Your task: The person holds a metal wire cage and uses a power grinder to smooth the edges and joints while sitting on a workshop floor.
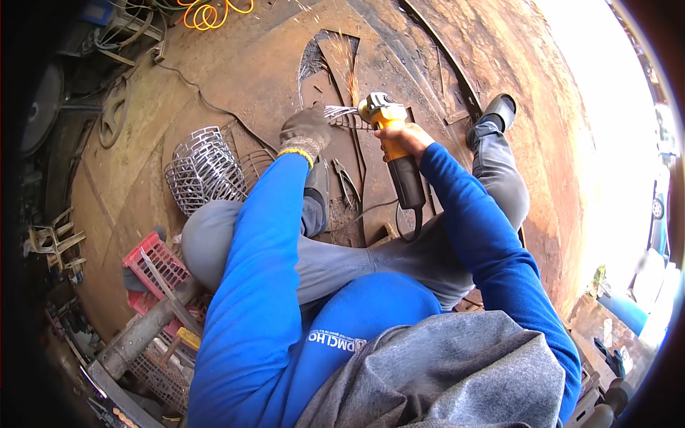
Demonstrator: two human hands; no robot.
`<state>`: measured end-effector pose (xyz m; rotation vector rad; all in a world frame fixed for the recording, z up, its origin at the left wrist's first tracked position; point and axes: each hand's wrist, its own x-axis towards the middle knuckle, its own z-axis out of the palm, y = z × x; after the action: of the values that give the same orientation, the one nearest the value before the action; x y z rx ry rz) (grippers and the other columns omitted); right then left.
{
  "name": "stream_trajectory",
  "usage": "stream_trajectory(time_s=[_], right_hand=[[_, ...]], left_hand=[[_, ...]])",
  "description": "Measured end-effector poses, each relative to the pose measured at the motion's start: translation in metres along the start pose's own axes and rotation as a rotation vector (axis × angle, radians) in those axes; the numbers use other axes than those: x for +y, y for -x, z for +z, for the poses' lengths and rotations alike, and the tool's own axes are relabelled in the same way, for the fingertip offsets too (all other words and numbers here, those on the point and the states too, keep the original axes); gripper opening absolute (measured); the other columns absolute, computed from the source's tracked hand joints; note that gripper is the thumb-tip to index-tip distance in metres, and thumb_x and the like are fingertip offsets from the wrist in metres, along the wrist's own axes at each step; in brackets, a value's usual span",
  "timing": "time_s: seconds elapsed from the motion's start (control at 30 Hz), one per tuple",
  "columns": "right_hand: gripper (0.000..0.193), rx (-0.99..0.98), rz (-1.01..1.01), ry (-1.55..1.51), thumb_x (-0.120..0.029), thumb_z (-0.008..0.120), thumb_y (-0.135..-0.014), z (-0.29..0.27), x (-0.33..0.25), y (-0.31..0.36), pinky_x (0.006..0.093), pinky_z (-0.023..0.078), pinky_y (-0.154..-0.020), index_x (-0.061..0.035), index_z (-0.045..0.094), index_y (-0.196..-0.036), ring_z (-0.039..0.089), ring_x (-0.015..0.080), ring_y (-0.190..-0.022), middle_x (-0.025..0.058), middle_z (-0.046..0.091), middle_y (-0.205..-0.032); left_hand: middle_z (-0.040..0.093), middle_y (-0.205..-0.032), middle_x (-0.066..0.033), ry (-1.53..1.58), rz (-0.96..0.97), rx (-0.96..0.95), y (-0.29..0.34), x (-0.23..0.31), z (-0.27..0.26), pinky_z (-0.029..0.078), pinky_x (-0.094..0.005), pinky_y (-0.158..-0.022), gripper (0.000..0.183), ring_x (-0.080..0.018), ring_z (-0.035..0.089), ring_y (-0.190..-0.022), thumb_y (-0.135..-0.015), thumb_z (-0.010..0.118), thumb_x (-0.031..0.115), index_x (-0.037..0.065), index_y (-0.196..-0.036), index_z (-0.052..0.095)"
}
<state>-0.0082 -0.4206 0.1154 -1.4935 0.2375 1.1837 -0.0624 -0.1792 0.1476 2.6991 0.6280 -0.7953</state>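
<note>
My right hand (408, 137), bare, is wrapped round the yellow and black angle grinder (405, 178). The tool's head points away from me, and its disc side faces left against a small metal grate piece (341, 112). Orange sparks (352, 78) fly from there toward the far side. In a grey glove with a yellow cuff, my left hand (307, 133) is closed on the left end of that metal piece; its fingertips are partly hidden. Left of my left forearm lies a pile of shiny metal grates (207, 171). A pair of pliers (347, 182) rests on the floor between my legs.
The grinder's cord (415, 227) loops down beside my leg. A dark cable (207, 103) crosses the rusty metal floor (271, 53). At lower left are a red plastic crate (158, 264) and a thick metal pipe (139, 342). A long dark bar (449, 60) lies at far right.
</note>
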Motion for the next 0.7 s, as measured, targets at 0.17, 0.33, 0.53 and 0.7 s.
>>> stream_trajectory(time_s=[0.17, 0.33, 0.53, 0.7], right_hand=[[0.048, -0.040, -0.017, 0.031, -0.028, 0.085, -0.079, 0.002, 0.000, 0.008, 0.0399, 0.061, -0.065, -0.0036, 0.063, -0.114, 0.066, 0.0224, -0.069, 0.0084, 0.064, -0.087], [0.049, -0.008, 0.028, 0.089, -0.027, 0.086, -0.078, 0.000, -0.004, 0.000, 0.0400, 0.060, -0.064, -0.0017, 0.063, -0.114, 0.066, 0.0231, -0.067, 0.0093, 0.066, -0.087], [0.053, 0.103, 0.047, 0.094, -0.031, 0.089, -0.073, -0.015, 0.010, -0.009, 0.0409, 0.057, -0.064, 0.0000, 0.066, -0.110, 0.066, 0.0240, -0.070, 0.0117, 0.067, -0.091], [0.055, 0.103, 0.033, 0.119, -0.033, 0.089, -0.072, -0.014, 0.013, -0.009, 0.0415, 0.057, -0.066, 0.0003, 0.067, -0.110, 0.066, 0.0243, -0.073, 0.0121, 0.068, -0.092]], left_hand=[[0.065, -0.133, -0.0232, -0.047, 0.031, -0.004, -0.001, 0.005, -0.001, 0.050, -0.0510, -0.104, 0.041, -0.0416, 0.063, -0.124, -0.096, 0.055, 0.021, 0.006, -0.134, 0.058], [0.066, -0.131, -0.0244, -0.072, 0.101, 0.037, -0.006, -0.001, 0.010, 0.051, -0.0513, -0.103, 0.041, -0.0418, 0.064, -0.123, -0.096, 0.055, 0.019, 0.006, -0.134, 0.057], [0.065, -0.134, -0.0222, -0.095, 0.135, 0.086, -0.009, -0.006, 0.017, 0.050, -0.0504, -0.105, 0.041, -0.0395, 0.062, -0.126, -0.095, 0.055, 0.017, 0.008, -0.135, 0.057], [0.064, -0.135, -0.0216, -0.145, 0.127, 0.035, -0.010, -0.003, 0.007, 0.050, -0.0509, -0.106, 0.045, -0.0404, 0.061, -0.128, -0.094, 0.059, 0.019, 0.013, -0.139, 0.053]])
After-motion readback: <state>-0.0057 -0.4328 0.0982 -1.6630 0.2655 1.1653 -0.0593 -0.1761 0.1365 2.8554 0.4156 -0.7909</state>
